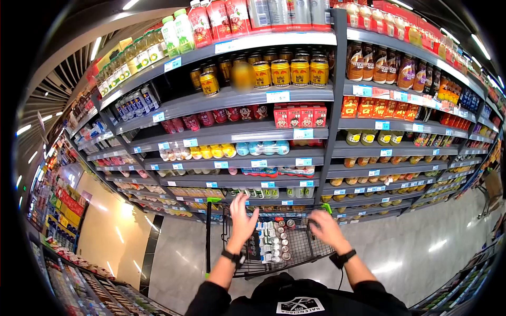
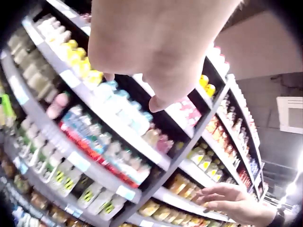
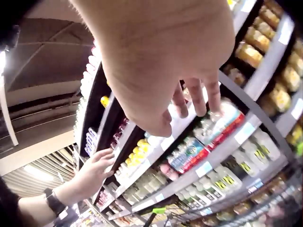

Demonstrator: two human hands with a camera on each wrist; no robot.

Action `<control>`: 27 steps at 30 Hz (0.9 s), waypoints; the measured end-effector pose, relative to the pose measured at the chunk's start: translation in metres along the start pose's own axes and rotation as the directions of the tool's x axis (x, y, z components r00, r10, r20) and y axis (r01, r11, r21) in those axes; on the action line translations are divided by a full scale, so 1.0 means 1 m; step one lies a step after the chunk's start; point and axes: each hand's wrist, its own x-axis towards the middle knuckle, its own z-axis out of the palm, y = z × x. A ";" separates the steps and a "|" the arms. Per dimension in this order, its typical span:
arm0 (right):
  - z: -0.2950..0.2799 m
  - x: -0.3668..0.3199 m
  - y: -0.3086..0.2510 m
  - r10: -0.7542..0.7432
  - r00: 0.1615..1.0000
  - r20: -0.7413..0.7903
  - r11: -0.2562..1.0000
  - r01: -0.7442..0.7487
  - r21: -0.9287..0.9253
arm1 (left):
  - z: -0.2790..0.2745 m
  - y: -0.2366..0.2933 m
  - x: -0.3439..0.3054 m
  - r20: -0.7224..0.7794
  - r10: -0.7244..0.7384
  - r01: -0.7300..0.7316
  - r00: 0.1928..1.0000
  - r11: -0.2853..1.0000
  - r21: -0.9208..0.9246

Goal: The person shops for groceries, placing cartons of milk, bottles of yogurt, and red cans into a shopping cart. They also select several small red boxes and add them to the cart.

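In the head view my left hand (image 1: 242, 222) is raised over the left part of a black wire shopping cart (image 1: 303, 247), fingers extended and holding nothing. My right hand (image 1: 328, 229) hovers over the cart's right side, its fingers loosely bent and empty. Between the hands, rows of cans and white-capped containers (image 1: 271, 242) stand in the cart, with a dark pack (image 1: 254, 245) at their left. Both wrist views show the hands in the air before the shelves: the left hand (image 2: 147, 52) with much of its fingers hidden, the right hand (image 3: 165, 66) with fingers pointing down.
A tall drinks shelf (image 1: 226, 108) spans the front. Gold cans (image 1: 299, 72) line an upper level, around a blurred gold patch. Red cartons (image 1: 300, 115) and wrapped blue bottles (image 1: 262, 148) sit lower. Bottled coffee (image 1: 371, 64) fills the right bay. Grey floor (image 1: 400, 263) lies right of the cart.
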 end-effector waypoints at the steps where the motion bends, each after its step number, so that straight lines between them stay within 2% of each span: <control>1: -0.012 0.029 0.000 -0.061 0.996 -0.062 0.998 0.061 -0.008 | 0.001 0.011 0.033 0.024 0.053 -0.052 0.998 0.997 -0.059; 2: -0.024 0.061 -0.005 -0.120 0.984 -0.135 0.991 0.110 -0.080 | 0.003 0.022 0.066 0.043 0.109 -0.103 0.993 0.987 -0.121; 4: -0.057 0.125 -0.023 -0.177 0.959 -0.223 0.983 0.161 -0.086 | 0.018 0.031 0.124 0.064 0.176 -0.162 0.982 0.972 -0.172; 5: -0.070 0.156 -0.028 -0.222 0.943 -0.249 0.969 0.185 -0.167 | 0.027 0.035 0.147 0.047 0.175 -0.160 0.983 0.961 -0.224; 7: -0.096 0.210 -0.035 -0.221 0.962 -0.158 0.942 0.169 -0.289 | 0.041 0.042 0.191 0.025 0.174 -0.156 0.985 0.934 -0.320; 10: -0.110 0.283 -0.020 -0.287 0.948 -0.139 0.864 0.193 -0.466 | 0.069 0.041 0.242 -0.058 0.184 -0.193 0.981 0.910 -0.367; 12: -0.114 0.320 -0.006 -0.266 0.955 -0.130 0.824 0.156 -0.545 | 0.083 0.039 0.270 -0.059 0.158 -0.168 0.986 0.898 -0.407; 13: -0.116 0.334 -0.003 -0.155 0.980 -0.124 0.859 0.072 -0.507 | 0.092 0.036 0.282 -0.056 0.148 -0.158 0.987 0.895 -0.417; 14: -0.117 0.344 0.000 -0.105 0.988 -0.109 0.834 0.028 -0.552 | 0.101 0.032 0.292 -0.053 0.138 -0.147 0.989 0.893 -0.426; 15: -0.118 0.353 0.008 -0.153 0.982 -0.114 0.829 0.065 -0.555 | 0.105 0.031 0.301 -0.053 0.140 -0.149 0.989 0.890 -0.430; 17: -0.116 0.364 0.024 -0.201 0.973 -0.116 0.821 0.103 -0.562 | 0.112 0.026 0.314 0.094 0.120 -0.052 0.988 0.848 -0.528; 19: -0.116 0.369 0.021 0.031 0.998 -0.051 0.838 -0.054 -0.543 | 0.118 0.024 0.316 0.103 0.108 -0.044 0.989 0.869 -0.492; 20: -0.115 0.369 0.019 0.041 0.997 -0.062 0.819 -0.069 -0.570 | 0.121 0.024 0.316 0.109 0.095 -0.035 0.990 0.890 -0.455; 21: -0.114 0.370 0.021 -0.007 0.997 -0.079 0.813 -0.040 -0.581 | 0.125 0.024 0.316 0.050 0.078 -0.049 0.996 0.901 -0.432; 24: -0.110 0.370 0.026 -0.083 0.991 -0.101 0.804 0.007 -0.595 | 0.129 0.023 0.314 0.042 0.012 0.004 0.999 0.925 -0.379; 27: -0.106 0.366 0.027 -0.133 0.983 -0.122 0.800 0.034 -0.600 | 0.134 0.023 0.311 -0.051 0.049 -0.065 0.998 0.909 -0.411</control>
